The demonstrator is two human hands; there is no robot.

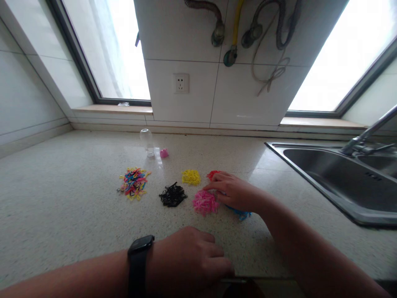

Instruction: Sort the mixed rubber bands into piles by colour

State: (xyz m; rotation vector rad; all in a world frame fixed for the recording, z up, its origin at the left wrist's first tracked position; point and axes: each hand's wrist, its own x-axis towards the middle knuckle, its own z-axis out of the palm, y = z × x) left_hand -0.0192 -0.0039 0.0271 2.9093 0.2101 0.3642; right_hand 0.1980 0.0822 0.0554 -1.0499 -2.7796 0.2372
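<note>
My right hand (232,191) hovers over or rests on the piles of small elastic bands, its fingers bent and apart. Its fingertips are between the red bands (212,174) and the pink bands (205,203); no band shows in its grasp. Blue bands (241,213) stick out from under the palm, partly hidden. My left hand (194,260), with a dark watch on the wrist, lies at the counter's front edge. Its fingers are curled, and what they hold, if anything, is hidden. Black bands (173,195), yellow bands (191,177) and a mixed-colour pile (134,183) lie to the left.
Behind the piles, a clear plastic bottle (147,142) stands beside a small pink object (164,153). A steel sink (322,174) with a faucet (366,134) occupies the right. At the back, the tiled wall carries a socket (181,83) and hanging hoses (237,25).
</note>
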